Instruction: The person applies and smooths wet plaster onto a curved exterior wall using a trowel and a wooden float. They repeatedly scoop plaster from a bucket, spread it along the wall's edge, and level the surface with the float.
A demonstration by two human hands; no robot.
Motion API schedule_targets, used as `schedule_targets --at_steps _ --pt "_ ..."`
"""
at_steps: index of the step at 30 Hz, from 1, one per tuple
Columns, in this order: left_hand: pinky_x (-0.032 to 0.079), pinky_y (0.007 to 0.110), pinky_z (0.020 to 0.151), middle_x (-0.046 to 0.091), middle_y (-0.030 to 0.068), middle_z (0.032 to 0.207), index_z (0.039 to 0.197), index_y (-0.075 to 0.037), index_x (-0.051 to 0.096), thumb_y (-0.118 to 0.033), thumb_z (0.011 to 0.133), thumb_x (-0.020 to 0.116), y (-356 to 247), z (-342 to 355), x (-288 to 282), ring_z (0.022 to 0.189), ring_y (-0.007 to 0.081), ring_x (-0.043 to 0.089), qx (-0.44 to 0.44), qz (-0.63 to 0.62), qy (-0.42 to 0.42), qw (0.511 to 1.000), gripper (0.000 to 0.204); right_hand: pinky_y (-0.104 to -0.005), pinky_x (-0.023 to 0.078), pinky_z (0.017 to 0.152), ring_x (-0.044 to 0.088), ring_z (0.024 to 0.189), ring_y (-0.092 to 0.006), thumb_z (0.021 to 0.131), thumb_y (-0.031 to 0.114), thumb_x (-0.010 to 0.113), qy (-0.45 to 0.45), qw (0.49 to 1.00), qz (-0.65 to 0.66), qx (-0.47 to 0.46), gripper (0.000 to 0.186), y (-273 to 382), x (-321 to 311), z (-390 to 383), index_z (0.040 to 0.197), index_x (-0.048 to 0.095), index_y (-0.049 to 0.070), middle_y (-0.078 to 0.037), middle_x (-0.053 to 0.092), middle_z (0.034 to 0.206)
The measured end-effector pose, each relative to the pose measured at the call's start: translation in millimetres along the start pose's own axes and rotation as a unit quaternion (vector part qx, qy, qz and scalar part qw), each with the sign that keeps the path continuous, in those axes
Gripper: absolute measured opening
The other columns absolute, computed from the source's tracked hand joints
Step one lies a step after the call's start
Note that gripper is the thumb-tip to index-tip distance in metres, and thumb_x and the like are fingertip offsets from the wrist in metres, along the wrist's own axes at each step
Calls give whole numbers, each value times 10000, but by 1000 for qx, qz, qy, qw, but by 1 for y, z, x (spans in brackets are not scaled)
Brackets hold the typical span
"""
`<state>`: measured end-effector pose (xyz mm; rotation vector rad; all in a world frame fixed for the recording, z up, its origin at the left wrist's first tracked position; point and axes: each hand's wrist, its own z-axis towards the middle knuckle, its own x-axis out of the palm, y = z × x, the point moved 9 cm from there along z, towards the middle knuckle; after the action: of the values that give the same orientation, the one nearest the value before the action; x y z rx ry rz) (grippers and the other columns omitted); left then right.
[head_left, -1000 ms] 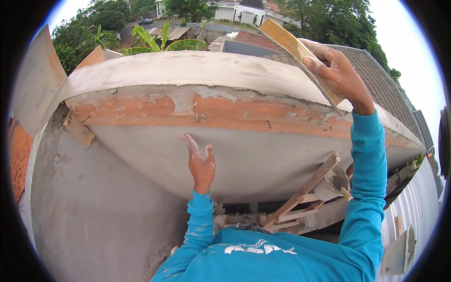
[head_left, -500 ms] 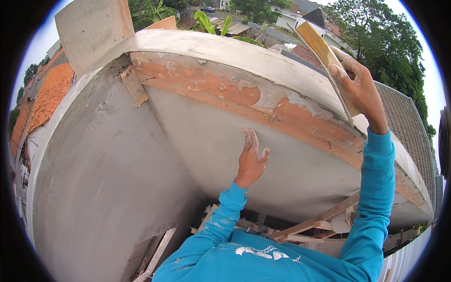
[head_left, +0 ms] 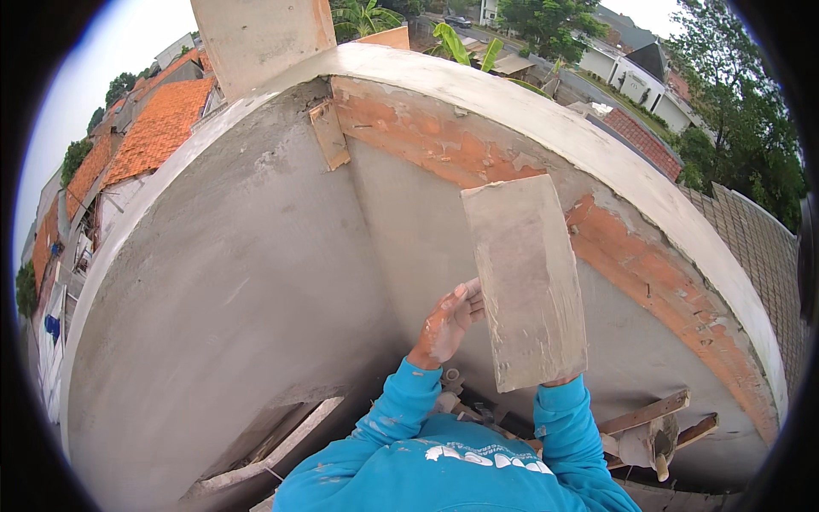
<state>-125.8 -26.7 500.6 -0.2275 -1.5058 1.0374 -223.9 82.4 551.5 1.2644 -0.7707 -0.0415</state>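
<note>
A rectangular plastering float (head_left: 527, 282), its flat face smeared with grey mortar, is held up before me against the wall. My right hand (head_left: 560, 381) holds it from behind; only a bit of the wrist shows past the lower edge, and the fingers are hidden. Beside the float's left edge is my left hand (head_left: 450, 322), fingers stretched out, their tips at or just behind that edge; whether they touch it I cannot tell. Behind both hands stands a smooth grey plastered wall (head_left: 401, 213). Along its top runs an orange board strip (head_left: 648, 282), patchy with mortar.
A pale curved ledge (head_left: 546, 102) tops the wall. A large board (head_left: 264, 43) rises above it at the left, and a small wooden block (head_left: 329, 135) sits in the corner. Timber pieces (head_left: 644, 414) lie low on the right. Beyond are tiled roofs (head_left: 158, 128) and trees.
My right hand has come down and left with the float, turning its flat face toward me. My left hand is now at the float's edge. The view has shifted rightward.
</note>
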Motion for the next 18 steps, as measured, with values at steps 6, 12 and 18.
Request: schedule_targets --at_steps 6,12,18 --pt "320 390 1111 486 150 1441 1445 61 392 -464 994 453 4 -35 -18 1290 259 482 4 9 -94 996 695 -360 498 900 619 1060 -224 948 375 597 19 993 100 64 566 -68 -20 -13 1393 510 37 -173 617 1231" --pt "318 370 1106 497 174 1419 1441 75 390 -497 976 451 13 -35 5 1282 245 485 -5 86 -55 995 740 -376 483 926 601 1094 -234 937 368 611 18 991 111 66 576 -69 -46 -29 1400 498 44 -172 598 1258" --pt "361 407 1087 508 207 1404 1432 93 389 -510 971 441 24 -21 50 1280 281 507 16 170 -30 985 761 -392 468 953 582 1127 -244 927 360 625 -37 995 85 41 589 -39 -94 -68 1408 486 51 -170 579 1286"
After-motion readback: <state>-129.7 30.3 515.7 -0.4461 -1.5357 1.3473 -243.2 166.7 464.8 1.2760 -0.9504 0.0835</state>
